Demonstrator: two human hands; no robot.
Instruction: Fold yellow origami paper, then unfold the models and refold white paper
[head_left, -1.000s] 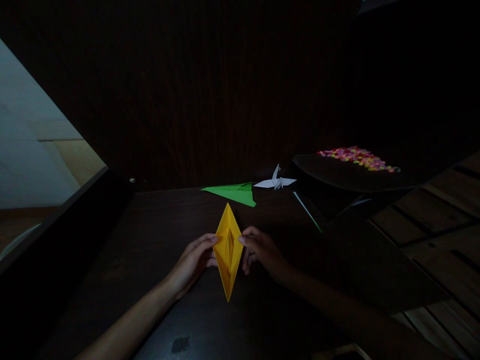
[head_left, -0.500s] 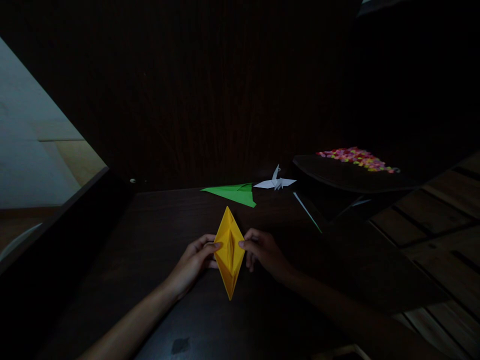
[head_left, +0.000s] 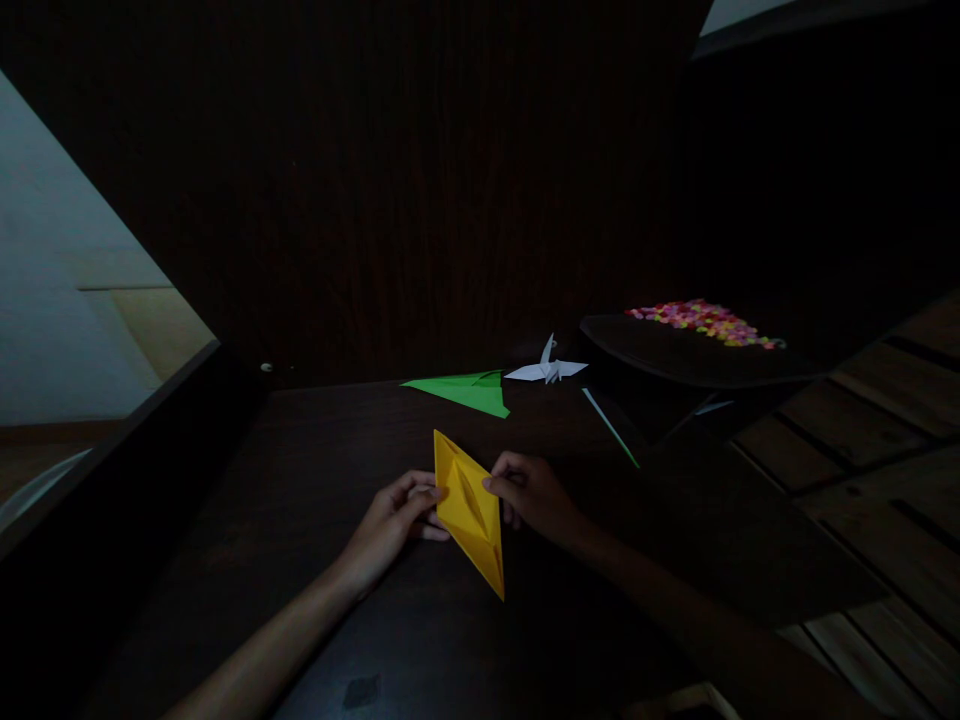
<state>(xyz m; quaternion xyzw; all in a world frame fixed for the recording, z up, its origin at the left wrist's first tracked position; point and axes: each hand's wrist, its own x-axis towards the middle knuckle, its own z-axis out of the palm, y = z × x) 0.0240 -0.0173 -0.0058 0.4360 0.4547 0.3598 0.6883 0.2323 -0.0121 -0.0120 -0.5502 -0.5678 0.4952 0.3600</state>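
A yellow folded paper (head_left: 466,510), a long diamond shape with a centre crease, is held just above the dark wooden table (head_left: 300,470). My left hand (head_left: 390,525) pinches its left edge and my right hand (head_left: 531,492) pinches its right edge. The paper lies tilted, with its far tip toward the left and its near tip toward the right. Beyond it on the table lie a green folded paper (head_left: 469,390) and a small white paper crane (head_left: 546,368).
A dark tray (head_left: 675,355) with several small colourful pieces (head_left: 701,320) stands at the back right. A thin green strip (head_left: 611,428) lies near it. A dark wooden panel rises behind the table. Slatted wooden floor shows at the right, pale floor at the left.
The yellow paper has turned from pointing straight away to a slant, its near tip swinging right. Both hands stayed on its edges.
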